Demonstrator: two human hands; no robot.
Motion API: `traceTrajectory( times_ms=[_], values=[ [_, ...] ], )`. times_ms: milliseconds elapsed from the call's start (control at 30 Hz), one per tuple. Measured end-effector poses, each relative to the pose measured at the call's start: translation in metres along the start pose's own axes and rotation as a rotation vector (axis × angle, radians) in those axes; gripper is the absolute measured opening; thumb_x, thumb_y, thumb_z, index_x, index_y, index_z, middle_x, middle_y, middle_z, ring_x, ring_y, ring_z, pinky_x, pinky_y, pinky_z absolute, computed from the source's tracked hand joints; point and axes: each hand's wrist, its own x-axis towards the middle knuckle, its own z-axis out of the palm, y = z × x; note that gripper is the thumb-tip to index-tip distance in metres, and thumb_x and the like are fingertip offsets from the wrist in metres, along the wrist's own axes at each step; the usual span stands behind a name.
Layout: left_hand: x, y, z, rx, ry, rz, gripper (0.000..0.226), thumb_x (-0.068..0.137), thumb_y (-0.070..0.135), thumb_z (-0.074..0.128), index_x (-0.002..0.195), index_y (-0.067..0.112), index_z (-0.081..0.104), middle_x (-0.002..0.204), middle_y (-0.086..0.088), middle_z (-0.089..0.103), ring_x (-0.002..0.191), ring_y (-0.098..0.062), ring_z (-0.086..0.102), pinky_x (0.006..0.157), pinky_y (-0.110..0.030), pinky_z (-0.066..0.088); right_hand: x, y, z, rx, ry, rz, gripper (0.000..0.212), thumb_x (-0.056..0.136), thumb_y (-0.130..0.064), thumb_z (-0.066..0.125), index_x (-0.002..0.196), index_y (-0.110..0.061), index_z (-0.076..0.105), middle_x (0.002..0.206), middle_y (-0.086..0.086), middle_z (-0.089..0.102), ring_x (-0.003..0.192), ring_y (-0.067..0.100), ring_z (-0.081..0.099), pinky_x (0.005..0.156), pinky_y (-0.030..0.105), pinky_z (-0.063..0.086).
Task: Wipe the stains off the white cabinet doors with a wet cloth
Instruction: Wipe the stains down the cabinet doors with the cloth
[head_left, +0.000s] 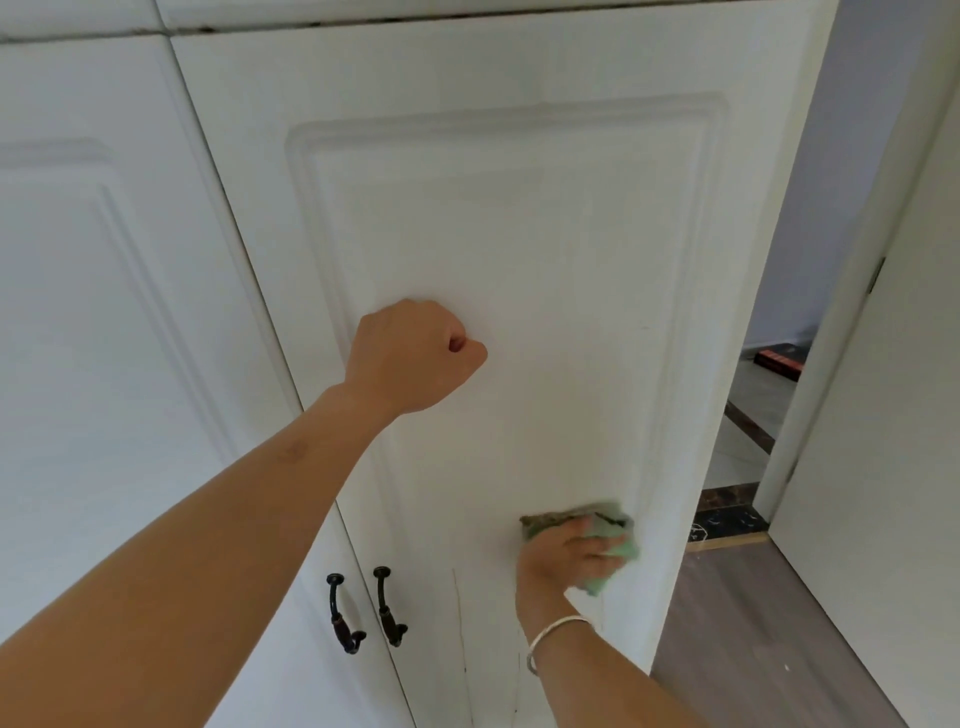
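A tall white cabinet door (509, 218) with a raised panel fills the middle of the view. My left hand (415, 356) is curled into a fist and leans against the panel at mid height, holding nothing. Lower down, near the door's right edge, my right hand (563, 558) presses a crumpled green cloth (605, 540) against the panel, fingers curled over it. A silver bangle sits on that wrist. Thin dark streaks run down the door below the cloth.
A second white door (104, 312) stands to the left. Two dark handles (363, 608) hang side by side where the doors meet. On the right, a white room door (883, 389) stands beside a doorway, with wood floor (753, 649) below.
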Motion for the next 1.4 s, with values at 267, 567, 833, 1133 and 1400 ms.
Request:
traceTrajectory(
  times_ms=[267,567,833,1133,1400],
  values=[
    [-0.001,0.0,0.0,-0.016,0.002,0.006,0.041,0.08,0.03,0.052,0.05,0.015,0.028,0.046,0.001,0.03,0.046,-0.017,0.029,0.049,-0.027,0.029,-0.02,-0.008,-0.013,-0.2,-0.15,0.069,0.064,0.098,-0.042,0.002,0.154,-0.01,-0.001,0.16,0.013,-0.02,0.147,0.024,-0.019,0.116,0.029,-0.02],
    [-0.001,-0.002,0.005,0.028,0.046,0.042,0.041,0.08,0.03,0.052,0.049,0.014,0.031,0.045,0.0,0.031,0.044,-0.018,0.029,0.047,-0.024,0.027,0.008,-0.05,-0.008,-0.236,0.089,-0.699,0.067,0.096,-0.04,0.024,0.154,-0.011,0.006,0.16,0.018,-0.008,0.148,0.034,-0.002,0.119,0.045,0.006],
    [-0.001,-0.001,0.004,0.016,0.045,0.036,0.041,0.08,0.029,0.053,0.049,0.015,0.03,0.046,-0.001,0.031,0.046,-0.02,0.03,0.048,-0.026,0.028,-0.006,0.008,-0.029,-0.491,-0.157,-0.259,0.066,0.1,-0.043,0.007,0.154,-0.007,0.004,0.159,0.013,-0.021,0.147,0.026,-0.02,0.12,0.041,-0.008],
    [-0.004,0.0,0.004,-0.01,0.052,0.017,0.042,0.08,0.032,0.052,0.048,0.013,0.032,0.045,0.0,0.034,0.048,-0.023,0.037,0.054,-0.029,0.035,-0.025,-0.055,-0.053,0.285,-0.375,0.271,0.027,0.093,-0.022,0.057,0.119,-0.015,0.058,0.12,0.016,0.062,0.105,0.033,0.062,0.093,0.053,0.052],
    [-0.039,0.015,0.018,-0.106,-0.102,-0.112,0.035,0.089,0.032,0.044,0.058,0.014,0.046,0.056,0.0,0.052,0.053,-0.022,0.051,0.055,-0.028,0.04,-0.067,-0.121,-0.115,0.399,-0.806,0.431,0.047,0.093,-0.041,0.043,0.08,-0.006,0.072,0.083,0.017,0.07,0.068,0.033,0.069,0.062,0.042,0.058]
  ],
)
